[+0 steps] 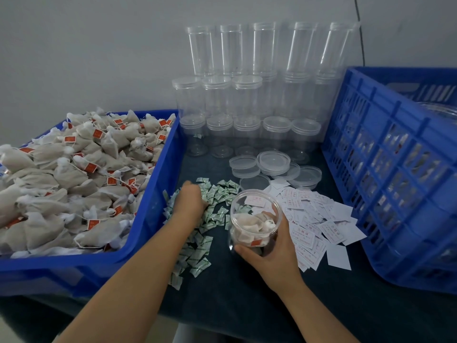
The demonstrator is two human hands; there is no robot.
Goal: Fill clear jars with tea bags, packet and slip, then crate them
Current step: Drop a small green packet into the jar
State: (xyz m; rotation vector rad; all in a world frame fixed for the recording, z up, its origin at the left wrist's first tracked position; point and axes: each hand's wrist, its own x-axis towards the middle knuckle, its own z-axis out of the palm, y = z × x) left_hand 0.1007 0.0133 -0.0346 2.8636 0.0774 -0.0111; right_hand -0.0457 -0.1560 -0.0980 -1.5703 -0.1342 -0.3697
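My right hand [272,253] grips an open clear jar [254,219] standing on the dark table; it holds several tea bags and a white slip. My left hand [189,203] reaches into the scatter of small green-and-white packets [217,194] just left of the jar, fingers curled down onto them; whether it pinches one is hidden. White printed slips [319,219] lie spread to the right of the jar. A blue bin [158,194] at the left is heaped with tea bags [81,174] bearing orange tags.
Empty clear jars [247,95] are stacked in rows against the grey wall. Loose clear lids [273,160] lie in front of them. A blue slatted crate [395,174] stands at the right with filled jars inside. The table's front edge is near my arms.
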